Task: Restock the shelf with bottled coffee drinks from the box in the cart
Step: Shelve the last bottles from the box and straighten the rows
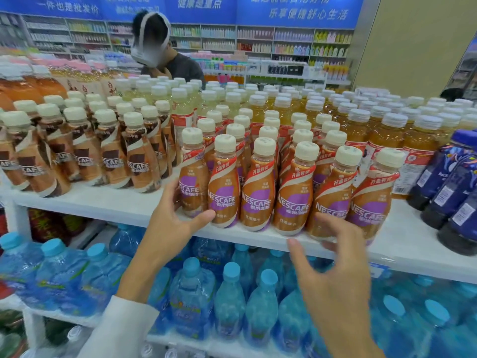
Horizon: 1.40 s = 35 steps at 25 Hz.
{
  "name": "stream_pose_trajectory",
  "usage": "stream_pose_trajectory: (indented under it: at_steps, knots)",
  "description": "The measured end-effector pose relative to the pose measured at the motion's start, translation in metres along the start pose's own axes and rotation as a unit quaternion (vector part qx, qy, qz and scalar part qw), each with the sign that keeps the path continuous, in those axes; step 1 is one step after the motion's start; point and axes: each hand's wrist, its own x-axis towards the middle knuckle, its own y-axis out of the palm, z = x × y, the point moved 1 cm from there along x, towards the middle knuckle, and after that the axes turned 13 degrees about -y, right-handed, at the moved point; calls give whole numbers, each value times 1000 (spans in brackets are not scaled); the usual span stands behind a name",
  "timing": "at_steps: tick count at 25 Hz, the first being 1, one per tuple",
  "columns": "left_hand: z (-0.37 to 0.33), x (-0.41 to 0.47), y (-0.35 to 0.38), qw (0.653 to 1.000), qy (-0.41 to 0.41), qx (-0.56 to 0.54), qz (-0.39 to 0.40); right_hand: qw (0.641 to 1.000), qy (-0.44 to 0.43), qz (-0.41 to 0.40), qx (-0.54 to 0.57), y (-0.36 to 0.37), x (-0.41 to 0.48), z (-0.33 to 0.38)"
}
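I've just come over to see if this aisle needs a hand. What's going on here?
A person is stocking the white shelf with Nescafe coffee drinks. The left hand grips the leftmost purple-label Nescafe bottle of the front row, upright on the shelf. The right hand hovers open near the row's right end, holding nothing. Brown-label Nescafe bottles stand to the left, dark blue bottles to the right, water bottles below. No cart or box is in view.

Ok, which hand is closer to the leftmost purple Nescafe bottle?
Left. The left hand grips the leftmost purple bottle, fingers on its left side, thumb at its base; the right hand hovers open well to its right.
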Motion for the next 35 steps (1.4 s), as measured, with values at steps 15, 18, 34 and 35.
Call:
stream_pose_trajectory:
  at_steps: [15, 18, 34, 35]
  knots:
    - [-1, -11, 16, 997, 43, -41, -58, 961, -20, 245, -128, 75, 88, 82]
    - [3, -13, 18, 995, 59, -44, -74, 961, 25, 243, -134, 88, 71, 78]
    - [11, -12, 21, 993, 55, -35, -98, 974, 76, 194, -91, 102, 57, 61]
    - [10, -12, 18, 994, 50, -42, -93, 974, 68, 194, -94, 104, 54, 59]
